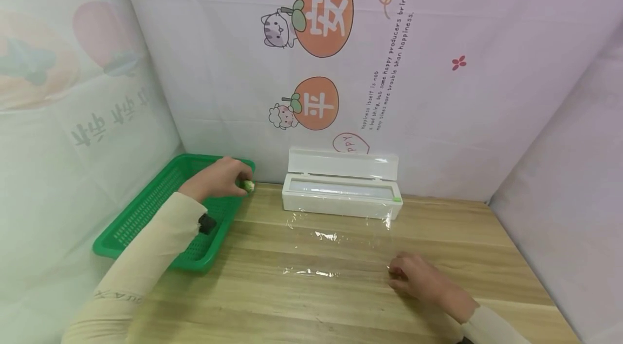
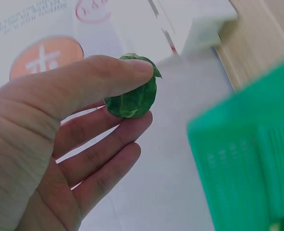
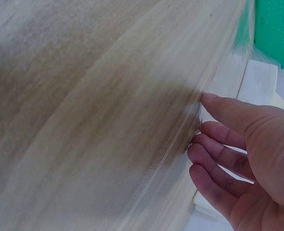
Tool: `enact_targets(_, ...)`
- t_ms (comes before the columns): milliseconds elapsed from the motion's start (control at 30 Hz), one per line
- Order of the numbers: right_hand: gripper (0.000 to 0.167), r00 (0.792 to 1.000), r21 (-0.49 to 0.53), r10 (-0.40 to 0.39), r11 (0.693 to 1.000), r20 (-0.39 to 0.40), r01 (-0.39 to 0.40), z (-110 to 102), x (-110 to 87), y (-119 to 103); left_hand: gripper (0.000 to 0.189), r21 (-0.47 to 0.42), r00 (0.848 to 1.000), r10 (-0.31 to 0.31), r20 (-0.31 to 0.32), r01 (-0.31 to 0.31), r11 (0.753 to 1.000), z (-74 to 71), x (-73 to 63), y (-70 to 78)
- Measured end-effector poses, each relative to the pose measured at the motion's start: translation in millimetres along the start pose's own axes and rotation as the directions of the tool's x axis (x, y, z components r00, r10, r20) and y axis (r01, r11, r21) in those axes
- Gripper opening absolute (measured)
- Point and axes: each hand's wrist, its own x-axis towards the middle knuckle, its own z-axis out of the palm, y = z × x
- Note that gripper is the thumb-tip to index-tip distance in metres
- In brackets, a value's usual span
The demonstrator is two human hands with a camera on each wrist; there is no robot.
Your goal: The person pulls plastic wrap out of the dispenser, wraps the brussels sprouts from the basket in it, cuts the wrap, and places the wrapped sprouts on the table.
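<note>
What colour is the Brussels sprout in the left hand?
Mostly dark green with paler patches; the Brussels sprout shows best in the left wrist view.

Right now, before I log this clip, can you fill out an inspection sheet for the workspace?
Surface: wood-grain tabletop, partly covered by clear cling film.
Job's things: Brussels sprout near the green plastic basket; white film dispenser, lid raised, film drawn out toward the person.
Clutter: nothing seen.
Left hand: pinches the sprout.
Right hand: fingers at the film's near right corner; grip unclear.
Cables: nothing seen.
Surroundings: pale sheeting on three sides, cartoon fruit prints on the back and left.
</note>
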Motion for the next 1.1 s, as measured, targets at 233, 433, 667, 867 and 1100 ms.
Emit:
enact_targets(233,0.022,1.000,0.011,0.002,1.000,0.002,-0.002,1,-0.3,1,0.013,0.008,0.999,0.049,0.011,-0.049,0.999,14.2,29.8,37.8)
enact_targets(433,0.022,1.000,0.002,-0.004,1.000,-0.006,0.004,1,-0.5,1,0.014,-0.038,0.993,0.111,0.030,-0.110,0.993,30.9,49.7,66.7)
enact_targets(667,0.021,1.000,0.004,-0.012,1.000,-0.008,0.012,1,-0.9,2,0.014,-0.074,0.984,0.180,0.016,-0.178,0.981,60.9,65.7,93.8)
enact_targets(867,0.020,1.000,0.005,-0.009,1.000,-0.007,0.009,2,-1.4,3,0.013,-0.089,0.974,0.228,-0.014,-0.228,0.970,91.0,76.0,107.8)
enact_targets(1100,0.019,1.000,0.010,-0.003,1.000,-0.008,0.003,2,-1.8,2,0.014,-0.112,0.976,0.216,-0.015,-0.216,0.970,128.6,83.7,121.5)
